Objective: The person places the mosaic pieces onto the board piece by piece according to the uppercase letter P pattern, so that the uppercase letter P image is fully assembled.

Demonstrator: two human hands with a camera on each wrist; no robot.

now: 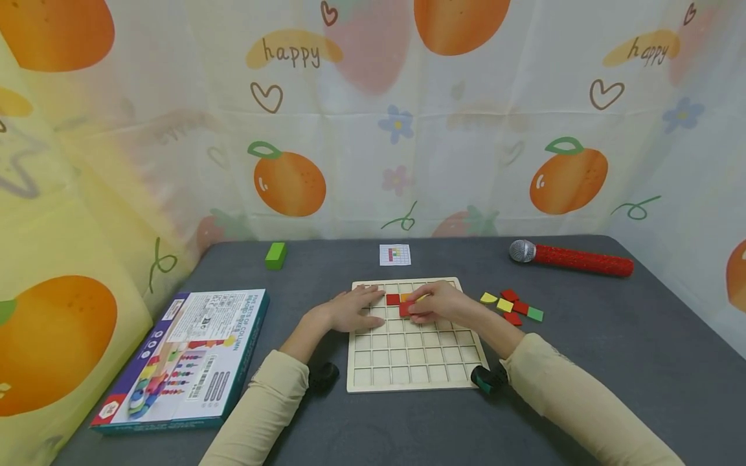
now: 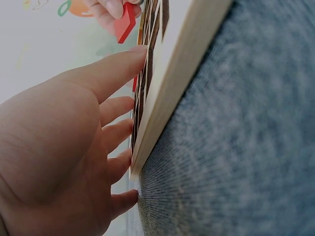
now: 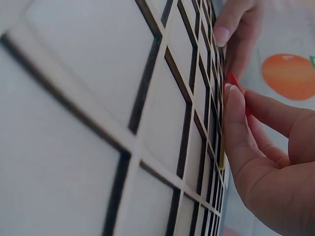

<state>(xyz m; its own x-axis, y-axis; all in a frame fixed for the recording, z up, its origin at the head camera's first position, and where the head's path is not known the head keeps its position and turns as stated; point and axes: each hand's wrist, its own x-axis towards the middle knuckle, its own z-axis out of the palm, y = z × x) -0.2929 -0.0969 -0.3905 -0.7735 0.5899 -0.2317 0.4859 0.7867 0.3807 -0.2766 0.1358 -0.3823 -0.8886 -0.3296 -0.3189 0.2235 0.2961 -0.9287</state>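
A pale wooden grid board (image 1: 415, 378) lies on the dark table. My left hand (image 1: 352, 308) rests on its upper left part, fingers extended; in the left wrist view the thumb and fingertips meet the board's edge. Between thumb and fingers, my right hand (image 1: 441, 302) pinches a red square tile (image 2: 125, 23), tilted over the upper middle of the grid. A red tile (image 1: 393, 299) sits in a grid cell, with an orange tile (image 1: 405, 297) beside it. Some yellow shows by the right fingers, partly hidden.
Right of the board lie loose red, yellow and green tiles (image 1: 535, 314). Behind it is a small card with a coloured grid pattern (image 1: 395, 255). A green block (image 1: 276, 255) stands back left, a red microphone (image 1: 583, 260) back right, and a boxed toy set (image 1: 192, 356) at left.
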